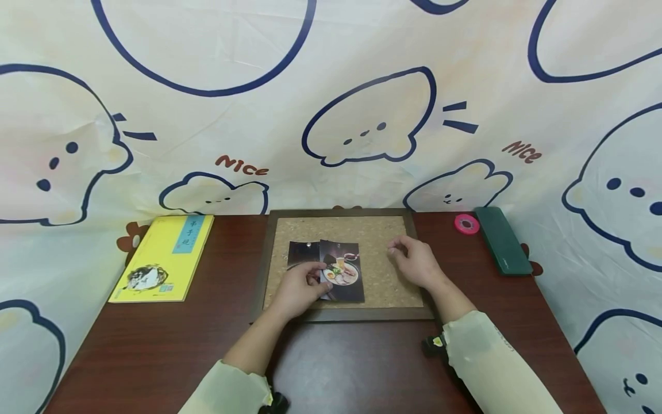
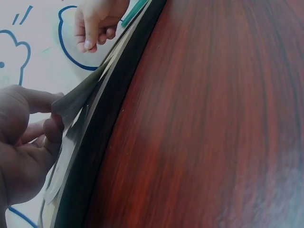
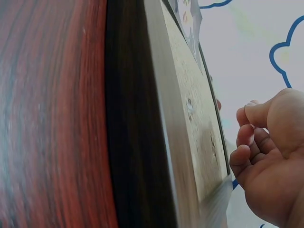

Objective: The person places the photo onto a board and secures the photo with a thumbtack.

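Observation:
A framed cork board [image 1: 385, 287] lies on the table with two dark cards overlapping on it. The front card [image 1: 343, 270] pictures a bowl of food; my left hand [image 1: 301, 287] pinches its left edge. In the left wrist view, the left hand [image 2: 28, 137] holds that card [image 2: 78, 97] with its edge lifted and bent. A small shiny dot sits near the top of the rear card [image 1: 304, 251]. My right hand [image 1: 416, 261] hovers over the board's right side, thumb and forefinger together. In the right wrist view, the right hand [image 3: 275, 152] has curled fingers; nothing shows between them.
A yellow book [image 1: 170, 259] lies at the left of the brown table [image 1: 181, 345]. At the right back are a pink ring-shaped roll [image 1: 466, 224] and a dark green box [image 1: 503, 241]. A printed cloth [image 1: 362, 190] hangs directly behind the table.

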`<state>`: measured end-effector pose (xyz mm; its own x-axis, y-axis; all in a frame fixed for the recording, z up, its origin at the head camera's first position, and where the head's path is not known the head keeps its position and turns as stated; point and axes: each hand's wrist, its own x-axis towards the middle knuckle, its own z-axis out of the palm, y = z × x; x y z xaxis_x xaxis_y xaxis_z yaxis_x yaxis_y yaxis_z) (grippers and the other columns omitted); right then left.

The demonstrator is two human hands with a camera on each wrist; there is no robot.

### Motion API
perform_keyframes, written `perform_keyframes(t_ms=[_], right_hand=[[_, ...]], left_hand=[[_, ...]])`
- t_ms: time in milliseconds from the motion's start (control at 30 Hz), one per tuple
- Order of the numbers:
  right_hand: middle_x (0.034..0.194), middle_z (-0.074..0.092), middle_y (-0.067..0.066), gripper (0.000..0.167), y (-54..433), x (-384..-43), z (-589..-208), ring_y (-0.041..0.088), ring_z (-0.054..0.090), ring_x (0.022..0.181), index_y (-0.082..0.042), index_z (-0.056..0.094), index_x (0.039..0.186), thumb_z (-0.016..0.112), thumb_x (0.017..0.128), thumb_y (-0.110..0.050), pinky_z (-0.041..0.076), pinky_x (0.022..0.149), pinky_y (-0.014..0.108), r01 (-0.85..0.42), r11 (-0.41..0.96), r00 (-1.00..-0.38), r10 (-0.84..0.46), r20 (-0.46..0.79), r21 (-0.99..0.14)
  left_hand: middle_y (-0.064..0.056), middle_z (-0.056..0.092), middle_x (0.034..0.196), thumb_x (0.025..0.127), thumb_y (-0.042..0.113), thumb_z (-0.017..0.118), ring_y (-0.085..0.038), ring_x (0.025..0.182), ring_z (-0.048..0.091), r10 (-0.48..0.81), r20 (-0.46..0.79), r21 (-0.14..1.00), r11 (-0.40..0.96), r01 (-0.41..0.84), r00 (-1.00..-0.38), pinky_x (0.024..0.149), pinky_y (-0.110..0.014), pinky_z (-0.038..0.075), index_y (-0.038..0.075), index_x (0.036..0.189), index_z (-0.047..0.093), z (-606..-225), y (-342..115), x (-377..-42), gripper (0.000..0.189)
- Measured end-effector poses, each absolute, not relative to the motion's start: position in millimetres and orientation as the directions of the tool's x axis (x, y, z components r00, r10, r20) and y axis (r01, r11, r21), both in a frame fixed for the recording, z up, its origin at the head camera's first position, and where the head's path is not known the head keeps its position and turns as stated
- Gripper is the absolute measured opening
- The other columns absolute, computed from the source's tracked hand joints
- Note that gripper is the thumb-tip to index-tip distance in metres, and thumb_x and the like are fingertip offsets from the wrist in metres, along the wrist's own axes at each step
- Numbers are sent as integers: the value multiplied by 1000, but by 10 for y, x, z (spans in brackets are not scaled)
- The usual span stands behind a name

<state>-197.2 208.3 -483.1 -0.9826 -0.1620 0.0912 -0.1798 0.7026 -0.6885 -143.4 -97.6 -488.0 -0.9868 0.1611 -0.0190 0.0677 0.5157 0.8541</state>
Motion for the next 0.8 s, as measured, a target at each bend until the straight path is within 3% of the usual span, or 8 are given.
perform_keyframes(t_ms=[333,533,800], right_hand=[[109,74,7,15,1856,-2049,-4885,25,66,103,-11,73,111,64,103,-20,52,92,47,-178,711,-982,-168,81,-680],[112,74,5,17,1768,-2105,-4901,25,67,107,-13,73,116,63,104,-21,53,93,46,-177,727,-981,-180,65,-663],[112,74,5,17,1676,-2231,-4879,24,68,104,-13,74,115,61,105,-18,54,90,46,-200,737,-973,-225,44,-646]], left_hand=[[-12,63,117,81,15,88,-7,68,61,188,2,793,598,116,-982,66,-29,51,2,130,69,-4922,-852,-1458,53],[-14,63,118,79,17,88,-6,68,61,204,32,765,625,155,-978,68,-29,51,2,128,70,-4938,-757,-1504,55],[-15,64,123,81,20,87,-24,98,64,210,-10,736,664,135,-978,85,-43,53,6,130,70,-4893,-610,-1534,54]])
